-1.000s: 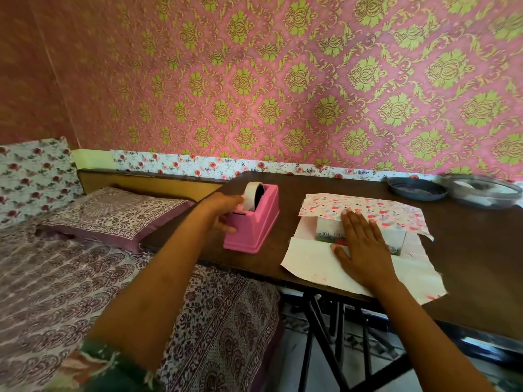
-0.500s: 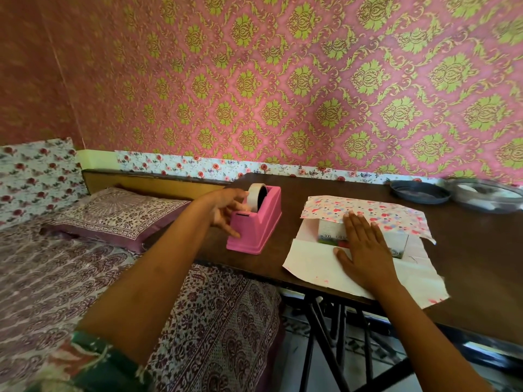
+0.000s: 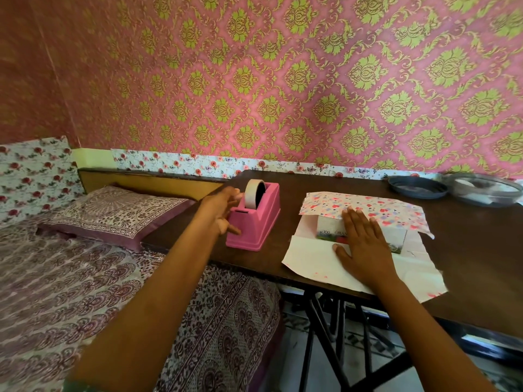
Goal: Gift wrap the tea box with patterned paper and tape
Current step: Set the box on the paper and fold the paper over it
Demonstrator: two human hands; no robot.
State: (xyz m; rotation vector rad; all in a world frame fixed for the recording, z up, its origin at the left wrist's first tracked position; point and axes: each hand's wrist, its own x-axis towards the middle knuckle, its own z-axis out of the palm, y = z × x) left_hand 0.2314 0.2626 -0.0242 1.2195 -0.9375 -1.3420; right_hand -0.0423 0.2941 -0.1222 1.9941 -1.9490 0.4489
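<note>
left hand (image 3: 222,210) at tape dispenser (image 3: 256,224), fingers wider than before

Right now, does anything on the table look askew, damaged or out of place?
Slightly: the wrapping paper has jagged, unevenly cut edges on its right side, and its near edge lies about at the table rim. The tea box shows between the flaps. Nothing is spilled.

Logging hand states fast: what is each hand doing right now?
Left hand: at the pink tape dispenser, blurred; grip cannot be told.
Right hand: open, pressing wrapping paper onto the tea box.
</note>
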